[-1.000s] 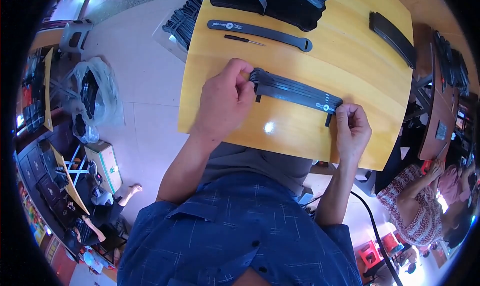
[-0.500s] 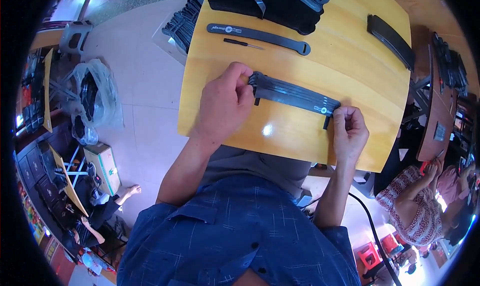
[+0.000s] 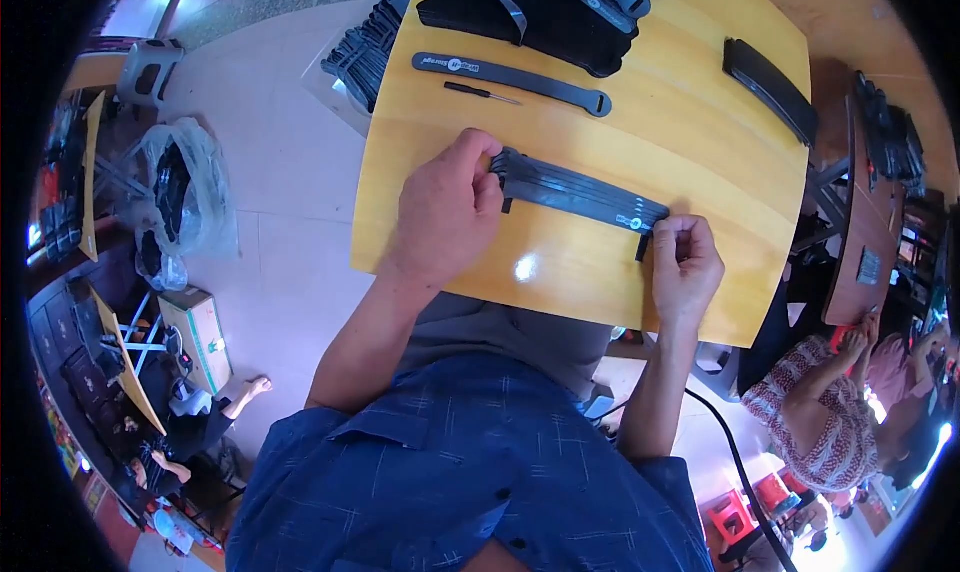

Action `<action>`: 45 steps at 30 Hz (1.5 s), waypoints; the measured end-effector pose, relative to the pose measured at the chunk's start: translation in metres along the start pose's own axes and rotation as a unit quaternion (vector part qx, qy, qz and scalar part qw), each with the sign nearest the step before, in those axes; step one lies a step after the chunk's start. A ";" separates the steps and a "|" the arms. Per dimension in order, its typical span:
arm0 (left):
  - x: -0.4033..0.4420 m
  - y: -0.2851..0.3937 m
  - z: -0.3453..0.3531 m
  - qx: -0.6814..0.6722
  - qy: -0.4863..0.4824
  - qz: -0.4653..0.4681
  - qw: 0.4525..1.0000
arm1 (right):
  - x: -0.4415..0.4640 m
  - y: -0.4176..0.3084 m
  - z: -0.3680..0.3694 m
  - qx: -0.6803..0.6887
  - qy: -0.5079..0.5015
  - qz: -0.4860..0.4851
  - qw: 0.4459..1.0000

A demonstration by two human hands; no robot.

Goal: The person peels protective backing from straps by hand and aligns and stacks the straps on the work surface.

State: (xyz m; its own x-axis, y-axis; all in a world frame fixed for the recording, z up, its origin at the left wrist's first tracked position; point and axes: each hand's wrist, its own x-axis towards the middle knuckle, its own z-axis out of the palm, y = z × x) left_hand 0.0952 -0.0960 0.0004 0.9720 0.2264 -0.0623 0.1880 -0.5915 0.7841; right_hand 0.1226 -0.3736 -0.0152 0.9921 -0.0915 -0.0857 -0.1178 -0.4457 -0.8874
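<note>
A stack of dark storage straps [image 3: 580, 192] is stretched between my two hands, just over the yellow table. My left hand [image 3: 450, 207] pinches the stack's left end, thumb and fingers closed on it. At the other end, my right hand [image 3: 688, 262] grips the straps near a round white logo. Short black tabs hang below both ends. A single printed strap [image 3: 515, 80] with a slotted round end lies farther up the table, and a small black screwdriver [image 3: 480, 93] rests just below it.
Black strap bundles [image 3: 530, 22] are piled at the table's far edge. Another dark bundle [image 3: 770, 90] lies far right on the yellow table [image 3: 640, 102]. Left of the table is a box of straps [image 3: 365, 57]. A black cable [image 3: 735, 452] runs at lower right; people sit on both sides.
The view has shifted slightly, so the table's right side appears a little farther left. Both hands keep hold of the stack of straps.
</note>
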 end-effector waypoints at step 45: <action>-0.059 -0.011 0.044 0.179 -0.084 0.265 0.944 | -0.036 -0.003 0.024 -0.387 -0.124 -0.279 0.870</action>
State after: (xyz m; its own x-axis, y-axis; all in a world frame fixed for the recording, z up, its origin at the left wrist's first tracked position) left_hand 0.0423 -0.1373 -0.0318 0.9458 -0.2833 0.1589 -0.3247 -0.8180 0.4748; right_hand 0.0879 -0.3474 -0.0204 0.8717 0.4834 0.0797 0.4864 -0.8342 -0.2601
